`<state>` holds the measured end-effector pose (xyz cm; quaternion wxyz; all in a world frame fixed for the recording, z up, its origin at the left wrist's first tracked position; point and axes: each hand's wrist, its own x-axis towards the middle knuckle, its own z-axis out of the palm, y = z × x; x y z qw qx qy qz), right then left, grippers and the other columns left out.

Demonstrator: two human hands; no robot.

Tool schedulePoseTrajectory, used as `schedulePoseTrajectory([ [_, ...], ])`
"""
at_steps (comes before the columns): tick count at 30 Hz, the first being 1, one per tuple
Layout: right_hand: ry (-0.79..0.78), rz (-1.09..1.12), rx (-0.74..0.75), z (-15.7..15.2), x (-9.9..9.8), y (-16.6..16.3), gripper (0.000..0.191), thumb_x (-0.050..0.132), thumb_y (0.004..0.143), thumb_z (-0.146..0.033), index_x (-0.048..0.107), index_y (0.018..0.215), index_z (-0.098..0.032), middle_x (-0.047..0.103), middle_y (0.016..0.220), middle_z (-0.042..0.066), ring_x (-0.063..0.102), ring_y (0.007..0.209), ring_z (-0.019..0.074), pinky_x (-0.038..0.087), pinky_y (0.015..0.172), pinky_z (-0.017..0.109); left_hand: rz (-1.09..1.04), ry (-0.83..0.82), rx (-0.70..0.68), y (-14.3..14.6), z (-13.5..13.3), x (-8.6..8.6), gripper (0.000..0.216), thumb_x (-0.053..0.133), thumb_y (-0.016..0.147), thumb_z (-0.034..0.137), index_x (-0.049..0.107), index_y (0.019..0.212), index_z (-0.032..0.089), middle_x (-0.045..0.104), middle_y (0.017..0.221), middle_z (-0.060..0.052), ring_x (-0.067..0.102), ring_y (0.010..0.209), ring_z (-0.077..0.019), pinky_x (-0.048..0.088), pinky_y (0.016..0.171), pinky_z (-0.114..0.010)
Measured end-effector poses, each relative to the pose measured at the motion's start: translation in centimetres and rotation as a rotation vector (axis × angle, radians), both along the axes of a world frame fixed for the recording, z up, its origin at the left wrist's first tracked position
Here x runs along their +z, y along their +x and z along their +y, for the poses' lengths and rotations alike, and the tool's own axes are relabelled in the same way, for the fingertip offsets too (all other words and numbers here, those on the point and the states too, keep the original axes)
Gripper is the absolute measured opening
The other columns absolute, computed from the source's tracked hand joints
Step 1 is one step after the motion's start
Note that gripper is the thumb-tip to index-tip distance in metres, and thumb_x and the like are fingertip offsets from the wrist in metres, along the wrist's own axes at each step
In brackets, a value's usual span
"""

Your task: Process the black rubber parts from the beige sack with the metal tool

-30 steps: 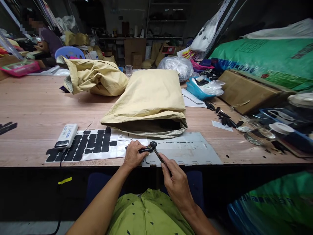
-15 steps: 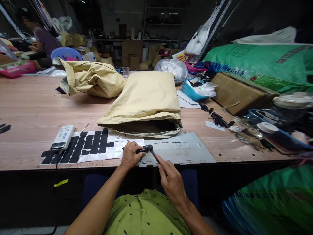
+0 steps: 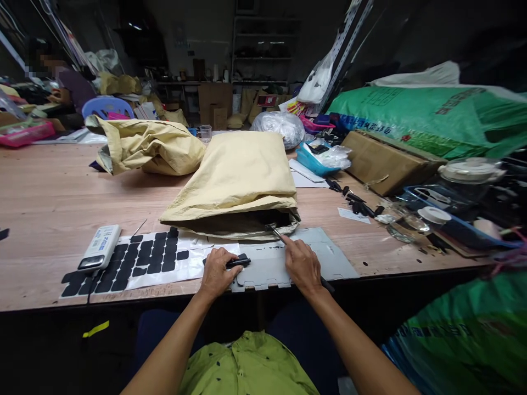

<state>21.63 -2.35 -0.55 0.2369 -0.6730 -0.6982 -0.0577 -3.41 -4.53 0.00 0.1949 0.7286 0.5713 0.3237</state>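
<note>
Right hand (image 3: 303,264) has left the piece in the left hand (image 3: 218,271); tool tip now at the bag mouth. Right fingers curled tight round the tool (image 3: 280,236), handle poking out by the wrist; cannot tell if the tip is inside. Left thumb and fingers pinch the black piece (image 3: 239,262) over the board's left end.

Table (image 3: 41,203) under all. Bag (image 3: 242,170) straight ahead, mouth facing the hands, blocking the way forward; second bag (image 3: 154,145) behind, left. Board (image 3: 325,258) beneath the hands, patched sheet (image 3: 181,266) left, white device (image 3: 100,247) at its far end.

Board's near edge along table's front edge. Wood stretches wide leftward, narrower rightward before black bits (image 3: 357,204).
</note>
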Motion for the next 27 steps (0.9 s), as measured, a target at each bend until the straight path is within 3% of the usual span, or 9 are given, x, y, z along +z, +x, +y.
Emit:
schedulePoseTrajectory([
  [6,0.057,-0.087,-0.046,0.3,-1.2,-0.1,0.039,0.043,0.094,-0.020,0.062,0.127,-0.028,0.058,0.086,0.004,0.044,0.080,0.0181,0.031,0.072,0.031,-0.011,0.156,-0.054,-0.3,-2.2,0.2,0.016,0.065,0.086,0.027,0.070,0.100,0.022,0.063,0.089,-0.005,0.056,0.087,-0.0213,0.045,0.080,-0.037],
  [10,0.053,-0.080,-0.045,0.3,-1.1,-0.1,0.039,0.044,0.093,-0.020,0.061,0.127,-0.028,0.057,0.087,0.004,0.044,0.082,0.0186,0.031,0.072,0.031,0.065,0.244,-0.359,-0.6,-7.5,-0.8,0.025,0.058,0.090,0.028,0.066,0.113,0.023,0.065,0.090,-0.008,0.059,0.079,-0.0200,0.047,0.071,-0.034],
  [13,0.053,-0.088,-0.049,0.4,-1.1,-0.1,0.040,0.046,0.091,-0.019,0.061,0.128,-0.028,0.058,0.088,0.005,0.044,0.082,0.0190,0.032,0.073,0.032,0.155,0.083,-0.479,-1.0,-10.1,-3.4,0.025,0.055,0.092,0.027,0.065,0.115,0.024,0.066,0.091,-0.008,0.062,0.077,-0.0193,0.049,0.069,-0.032],
  [16,0.059,-0.095,-0.052,0.3,-1.0,-0.2,0.039,0.046,0.092,-0.019,0.061,0.127,-0.027,0.058,0.087,0.005,0.044,0.082,0.0193,0.032,0.072,0.032,0.240,-0.147,-0.334,-1.5,-10.5,-6.6,0.026,0.056,0.091,0.026,0.066,0.115,0.026,0.067,0.091,-0.007,0.067,0.081,-0.0213,0.053,0.070,-0.031],
  [18,0.065,-0.100,-0.052,0.3,-1.0,-0.2,0.038,0.045,0.093,-0.020,0.061,0.126,-0.027,0.059,0.087,0.005,0.044,0.082,0.0193,0.031,0.073,0.032,0.274,-0.222,-0.267,-1.6,-10.2,-7.6,0.032,0.060,0.087,0.026,0.065,0.118,0.028,0.068,0.089,-0.005,0.068,0.081,-0.0229,0.054,0.070,-0.032],
  [20,0.067,-0.106,-0.051,0.3,-0.9,-0.3,0.037,0.045,0.093,-0.019,0.062,0.125,-0.027,0.059,0.087,0.005,0.045,0.082,0.0193,0.031,0.073,0.032,0.241,-0.194,-0.360,-1.2,-9.7,-6.8,0.036,0.060,0.085,0.024,0.064,0.120,0.030,0.069,0.092,-0.005,0.068,0.083,-0.0221,0.054,0.072,-0.030],
  [23,0.065,-0.116,-0.055,0.3,-0.9,-0.3,0.037,0.045,0.094,-0.019,0.062,0.125,-0.026,0.059,0.088,0.005,0.045,0.082,0.0195,0.031,0.073,0.033,0.127,-0.018,-0.640,0.7,-8.1,-3.0,0.030,0.053,0.090,0.023,0.067,0.116,0.029,0.067,0.095,-0.006,0.065,0.082,-0.0180,0.051,0.073,-0.027],
  [24,0.064,-0.118,-0.056,0.3,-0.9,-0.3,0.037,0.044,0.094,-0.019,0.062,0.126,-0.026,0.059,0.088,0.005,0.045,0.082,0.0197,0.031,0.073,0.033,0.093,0.053,-0.665,1.5,-7.0,-1.5,0.028,0.050,0.092,0.023,0.068,0.113,0.027,0.067,0.090,-0.007,0.064,0.078,-0.0169,0.050,0.071,-0.027],
  [27,0.062,-0.110,-0.060,0.2,-0.9,-0.3,0.037,0.042,0.095,-0.020,0.062,0.126,-0.026,0.059,0.088,0.005,0.045,0.083,0.0198,0.031,0.074,0.032,0.002,0.200,-0.455,4.3,-1.6,1.8,0.025,0.047,0.094,0.025,0.071,0.102,0.020,0.063,0.078,-0.006,0.059,0.071,-0.0160,0.049,0.066,-0.027],
])
